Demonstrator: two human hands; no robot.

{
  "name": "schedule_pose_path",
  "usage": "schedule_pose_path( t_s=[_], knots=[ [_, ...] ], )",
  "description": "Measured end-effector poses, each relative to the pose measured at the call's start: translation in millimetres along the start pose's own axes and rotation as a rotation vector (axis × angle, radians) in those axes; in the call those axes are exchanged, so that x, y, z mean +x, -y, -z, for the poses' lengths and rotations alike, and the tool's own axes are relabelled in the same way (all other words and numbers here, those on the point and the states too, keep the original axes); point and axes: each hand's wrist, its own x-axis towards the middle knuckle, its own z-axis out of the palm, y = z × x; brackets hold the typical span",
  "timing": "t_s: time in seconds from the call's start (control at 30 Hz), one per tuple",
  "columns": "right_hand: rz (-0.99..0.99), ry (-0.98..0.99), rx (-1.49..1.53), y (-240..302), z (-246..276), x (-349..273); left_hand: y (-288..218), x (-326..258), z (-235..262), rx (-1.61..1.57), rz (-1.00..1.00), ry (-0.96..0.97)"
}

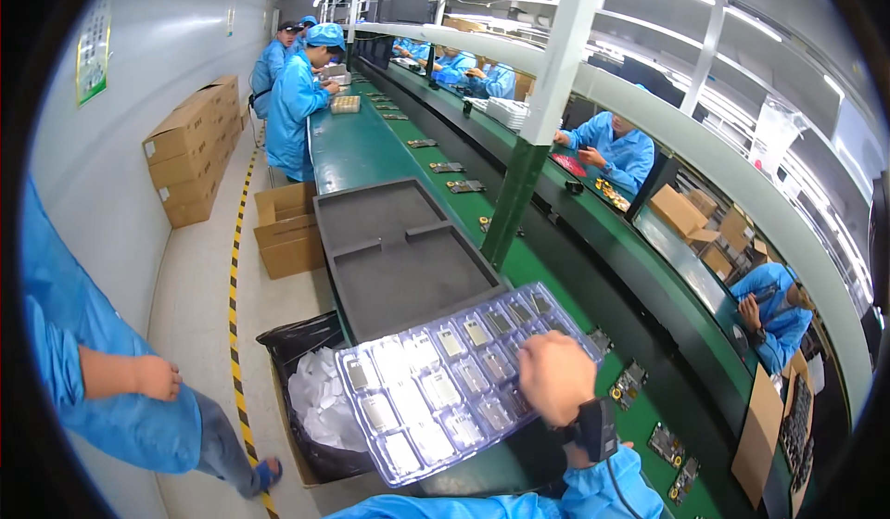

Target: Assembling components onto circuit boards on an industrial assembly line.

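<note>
Blue-sleeved, the right hand (556,380) is hanging half-curled over the right part of a clear plastic tray (487,436); I cannot tell whether it is gripping anything. Flat silvery pieces (439,389) are sitting inside, a black tray (399,278) is lying just beyond, circuit boards (630,382) are lining a green bench (352,153).

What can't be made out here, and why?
All in the head view:
Right hand: fingertips hidden behind its knuckles.
Left hand: not visible; what hides it is unclear.
Tray: some pockets covered by the right hand, others lost to glare.
Circuit boards: details too small.
Nearby person: head cut off by the picture's left rim.
</note>
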Motion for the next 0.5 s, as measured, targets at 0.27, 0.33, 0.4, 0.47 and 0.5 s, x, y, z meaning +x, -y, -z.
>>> schedule_pose_path(
  t_s=[0.27, 0.33, 0.4, 0.47, 0.5],
  knots=[
    [-0.16, 0.065, -0.063, -17, -18, 24, -16, 1, 28, -0.022, 0.04, 0.043],
    [-0.144, 0.068, -0.068, -16, -11, 25, -11, 4, 27, -0.024, 0.034, 0.073],
    [-0.216, 0.078, -0.137, -23, -10, 21, -9, 2, 20, -0.037, 0.044, 0.095],
    [-0.243, 0.117, -0.074, -31, -13, 29, 3, 8, 29, -0.014, 0.038, 0.064],
    [-0.276, 0.173, -0.03, -32, -18, 36, 12, 13, 36, -0.377, 0.135, 0.108]
  ],
)
